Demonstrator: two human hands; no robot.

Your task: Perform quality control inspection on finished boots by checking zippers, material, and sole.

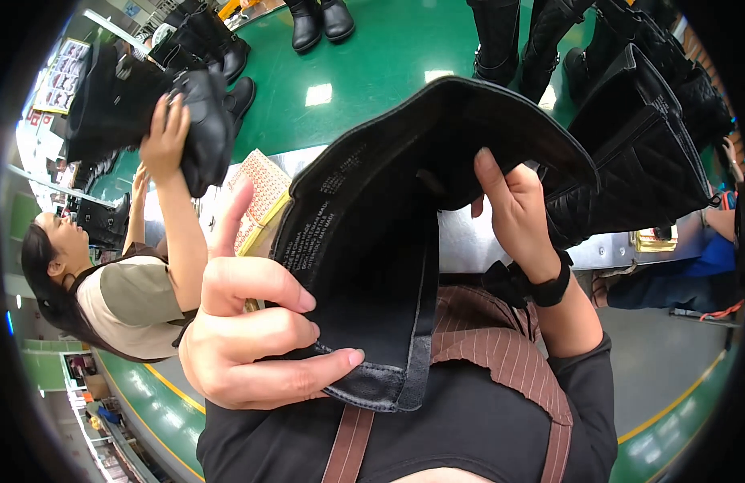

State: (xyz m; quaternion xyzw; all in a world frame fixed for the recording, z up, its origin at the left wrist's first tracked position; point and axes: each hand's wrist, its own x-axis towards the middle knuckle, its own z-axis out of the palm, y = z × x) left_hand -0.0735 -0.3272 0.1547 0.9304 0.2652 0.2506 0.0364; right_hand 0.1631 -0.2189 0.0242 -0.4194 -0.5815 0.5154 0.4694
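A tall black boot (360,241) fills the middle, its wide shaft opening turned toward me so that the dark lining and pale printed lines inside show. My left hand (247,338) is closed on the near left rim, fingertips hooked inside the edge and index finger raised. At the right side of the opening, my right hand (517,213) grips the upper with its thumb over the rim; its other fingers are partly hidden. The boot's foot is out of sight.
A co-worker (123,298) at the left handles another black boot (203,129). Patterned sheets (264,193) lie in a stack on the metal table edge (461,249). A quilted black boot (630,153) is close at my right. Several boots stand on the green surface (372,72).
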